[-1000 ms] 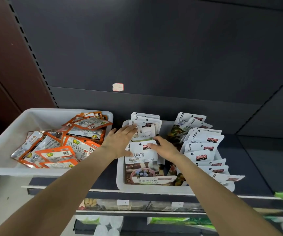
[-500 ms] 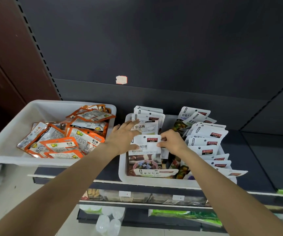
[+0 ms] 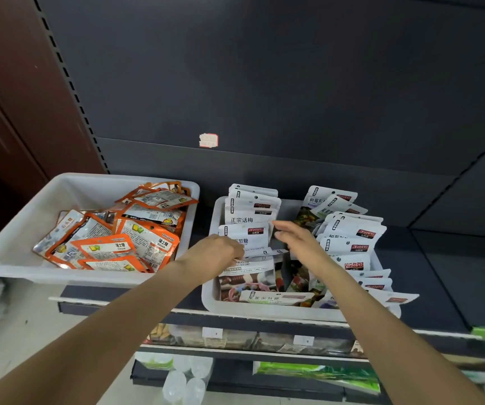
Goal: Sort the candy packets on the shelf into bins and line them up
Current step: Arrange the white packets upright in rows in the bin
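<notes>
On the dark shelf stands a white bin (image 3: 264, 312) holding two rows of white candy packets, a left row (image 3: 251, 219) and a right row (image 3: 352, 244). My left hand (image 3: 213, 257) is curled over the top edge of a front packet (image 3: 250, 267) in the left row and pinches it, bending that edge forward. My right hand (image 3: 297, 239) hovers over the gap between the rows with its fingers stretched out, fingertips near the side of the packets behind. A second white bin (image 3: 7, 258) to the left holds a loose pile of orange packets (image 3: 124, 238).
The shelf's dark back panel (image 3: 264, 83) rises right behind the bins, with a small white sticker (image 3: 208, 140) on it. Bare shelf (image 3: 454, 273) lies to the right of the bins. Lower shelves (image 3: 235, 340) hold more goods below the front edge.
My left hand came off the back packets and curled onto the front packet's top edge. My right hand let go of that packet and moved up and back, fingers straightened.
</notes>
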